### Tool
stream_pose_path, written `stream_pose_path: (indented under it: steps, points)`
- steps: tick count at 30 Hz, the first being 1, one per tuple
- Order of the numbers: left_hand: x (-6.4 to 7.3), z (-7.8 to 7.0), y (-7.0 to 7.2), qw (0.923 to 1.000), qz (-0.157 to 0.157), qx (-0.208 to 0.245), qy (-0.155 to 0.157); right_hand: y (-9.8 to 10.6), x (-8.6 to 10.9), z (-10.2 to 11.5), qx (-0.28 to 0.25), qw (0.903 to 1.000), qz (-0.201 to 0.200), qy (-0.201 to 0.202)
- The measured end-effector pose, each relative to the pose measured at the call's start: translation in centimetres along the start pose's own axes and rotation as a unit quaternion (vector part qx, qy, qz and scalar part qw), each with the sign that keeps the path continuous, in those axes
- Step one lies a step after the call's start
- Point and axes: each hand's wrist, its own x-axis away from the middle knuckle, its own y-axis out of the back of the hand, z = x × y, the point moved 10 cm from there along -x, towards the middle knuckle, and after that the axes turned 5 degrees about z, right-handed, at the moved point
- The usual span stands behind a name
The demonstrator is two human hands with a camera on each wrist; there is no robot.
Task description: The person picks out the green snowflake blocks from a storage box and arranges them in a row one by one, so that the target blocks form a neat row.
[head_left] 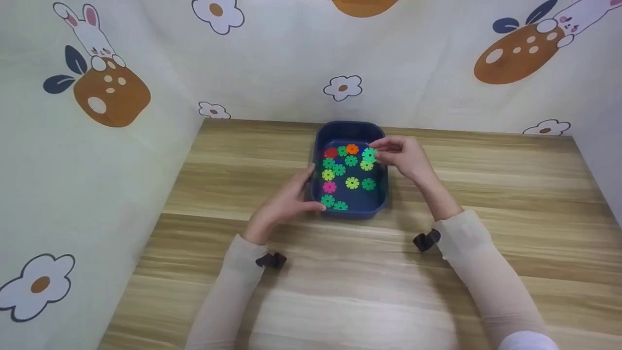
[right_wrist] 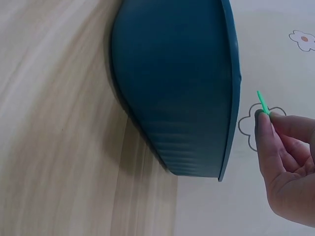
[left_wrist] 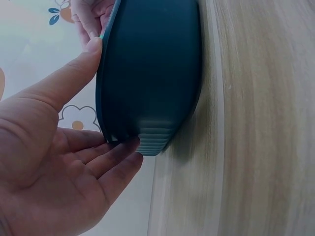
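**Easy to spill, easy to drop**

The blue box (head_left: pixel 350 214) sits on the wooden desk (head_left: pixel 350 291), a bit above the middle of the frame. It could slide or tip if the left hand (head_left: pixel 286 199) pushes too hard on one side. That hand is spread wide, not wrapped round the box, with its thumb on the rim at the lower left corner and its fingers by the left side. The right hand (head_left: pixel 403 155) is well apart from it, at the upper right of the box, and could bump the wall if it goes low. It pinches a green wheel (head_left: pixel 369 154) by the edge. A loose pinch could let that thin wheel fall, maybe outside, because the rim is so near.

The box is deep and dark, with round corners. Inside, lots of little wheels lie mostly flat: a red wheel (head_left: pixel 331 153), an orange wheel (head_left: pixel 352 149), a pink wheel (head_left: pixel 329 186), some yellow ones and many green ones. Some overlap. Blue bits are hard to see. The pinched wheel is bright green, with small cuts all around; from the side it looks like a thin line.
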Motion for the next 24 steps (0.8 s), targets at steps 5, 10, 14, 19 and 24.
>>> stream_pose_path:
  steps: [5, 10, 14, 19, 24]
  points:
    - [0.0, 0.0, -0.2, 1.0, 0.002, 0.007, -0.005, 0.9, 0.1, -0.2, 0.004, 1.0, -0.006, 0.005]
    - [-0.1, -0.2, -0.2, 0.9999, -0.002, 0.0, -0.01, 1.9, 0.4, -0.3, -0.007, 0.9997, -0.015, 0.019]
    - [0.0, -0.3, -0.1, 0.9999, -0.006, -0.002, -0.011, 2.7, 0.5, -0.6, -0.03, 0.999, -0.022, 0.026]
    - [0.0, -0.3, -0.1, 0.9999, -0.002, 0.01, -0.012, 3.7, 0.5, -1.1, -0.037, 0.9982, -0.033, 0.033]
    - [0.2, -0.3, 0.1, 0.9998, -0.008, 0.01, -0.018, 4.8, 0.5, -1.8, -0.038, 0.9979, -0.045, 0.026]
